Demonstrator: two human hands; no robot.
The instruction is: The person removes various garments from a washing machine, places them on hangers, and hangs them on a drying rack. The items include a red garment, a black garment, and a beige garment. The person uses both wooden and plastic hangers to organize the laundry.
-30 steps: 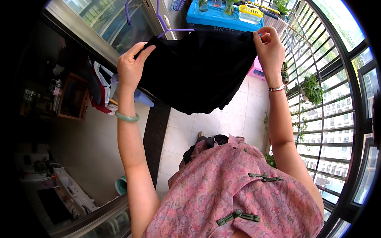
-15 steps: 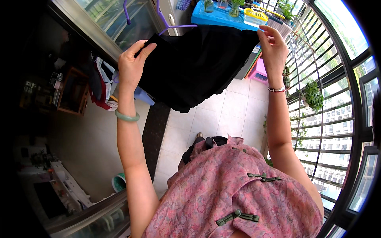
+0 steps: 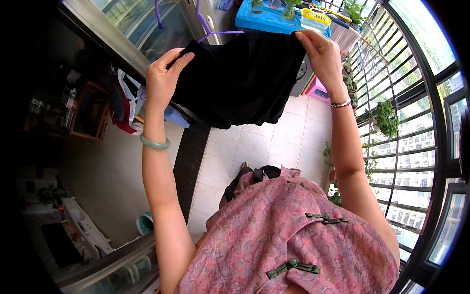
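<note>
Just below the blue worktop [image 3: 274, 19] the black garment [image 3: 240, 81] is stretched out flat, its long axis running left to right, top edge up by the worktop, loose hem hanging down over the tiled floor [image 3: 254, 152]. The left hand [image 3: 164, 78] is pinched closed on the garment's left corner, green bangle [image 3: 155, 143] on that wrist; the right hand [image 3: 320, 54] is closed on the right corner, thin bracelet [image 3: 341, 103] below it. Purple hangers [image 3: 208, 27] sit just above the garment's top edge, left of the worktop, partly hidden by the cloth. Right of the worktop, a railing [image 3: 391, 112] with potted plants [image 3: 384, 117]. A yellow container [image 3: 316, 17] rests on the worktop.
</note>
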